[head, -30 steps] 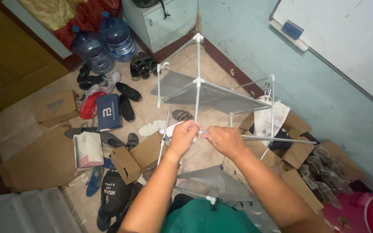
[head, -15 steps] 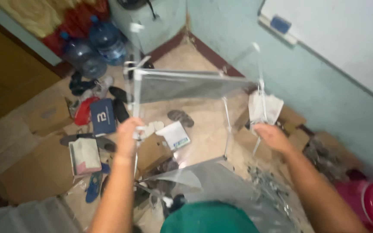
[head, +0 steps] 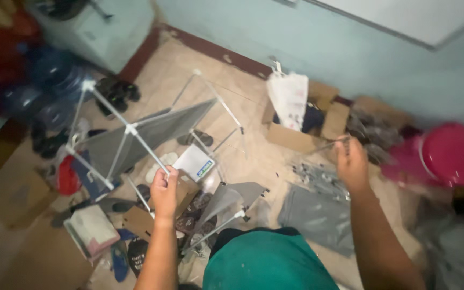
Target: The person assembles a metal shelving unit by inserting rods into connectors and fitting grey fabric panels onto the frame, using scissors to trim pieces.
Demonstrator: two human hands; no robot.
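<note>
Mid-assembly: left hand point(head: 163, 190) grips the rack point(head: 130, 140); right hand point(head: 352, 164) closes on a thin rod point(head: 326, 145), to be fitted into the frame.

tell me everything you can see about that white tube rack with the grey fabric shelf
The white tube rack with the grey fabric shelf is a half-built frame of thin white rods joined by white corner connectors, probably plastic. One grey cloth panel is stretched between the rods. It is tilted, leaning over the cluttered tile floor above shoes and cardboard. The left hand grips one lower rod; the right hand is apart from it, holding a thin rod.
</note>
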